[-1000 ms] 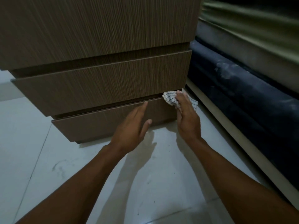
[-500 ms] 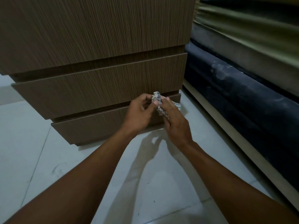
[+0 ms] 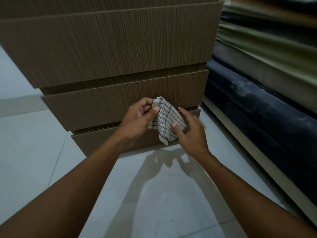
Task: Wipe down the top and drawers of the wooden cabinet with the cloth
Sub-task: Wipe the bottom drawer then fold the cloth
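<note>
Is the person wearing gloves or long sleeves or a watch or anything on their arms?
No. Both the left hand and the right hand are bare, with no gloves. No sleeves show anywhere along the forearms, and no watch, bracelet or ring can be seen. The fingernails look short and plain.

Both forearms bare up to the frame edge at 6 o'clock — no sleeve visible. Left hand (image 3: 137, 120) and right hand (image 3: 190, 133) bare too — no gloves, rings, watch or bands. Fingernails short, plain.
</note>
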